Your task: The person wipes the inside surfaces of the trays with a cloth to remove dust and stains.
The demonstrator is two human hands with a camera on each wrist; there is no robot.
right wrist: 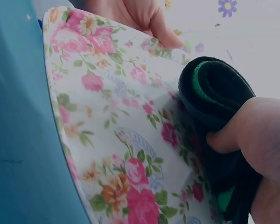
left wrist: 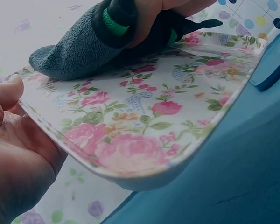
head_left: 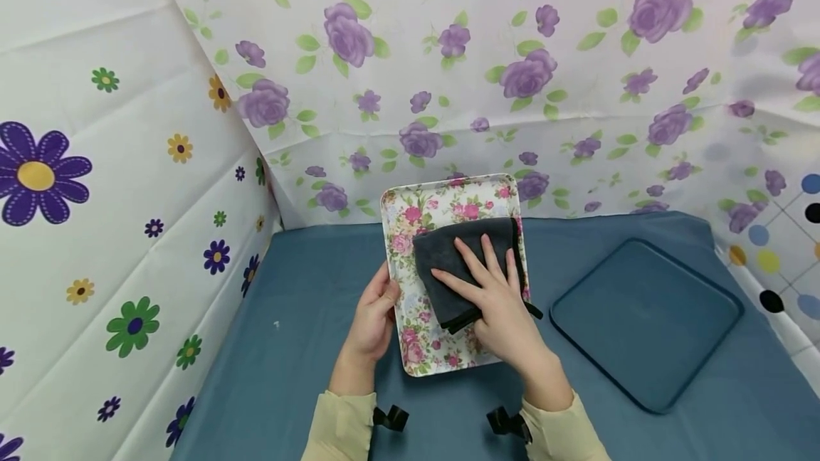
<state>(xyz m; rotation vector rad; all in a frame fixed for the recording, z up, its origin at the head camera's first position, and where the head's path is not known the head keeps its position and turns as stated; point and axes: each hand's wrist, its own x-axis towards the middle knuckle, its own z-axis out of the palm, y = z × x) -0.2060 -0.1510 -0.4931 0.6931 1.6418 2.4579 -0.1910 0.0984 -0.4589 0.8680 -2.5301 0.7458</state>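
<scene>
A white rectangular tray [head_left: 419, 215] with pink flowers is held tilted above the blue tabletop. My left hand [head_left: 373, 315] grips its left edge, thumb over the rim and the other fingers behind it. On the tray's face lies a folded dark grey cloth [head_left: 442, 279] with black edging. My right hand [head_left: 496, 297] presses flat on that cloth with fingers spread. In the left wrist view the cloth [left wrist: 79, 56] bulges up in a fold with a green inner side. The right wrist view shows my right thumb [right wrist: 226, 140] against the rolled cloth edge.
A dark blue square tray [head_left: 647, 319] lies flat on the blue table covering [head_left: 307, 333] at the right. White flowered sheets [head_left: 397, 91] rise behind the table and at both sides. Black straps [head_left: 392, 418] hang at both wrists.
</scene>
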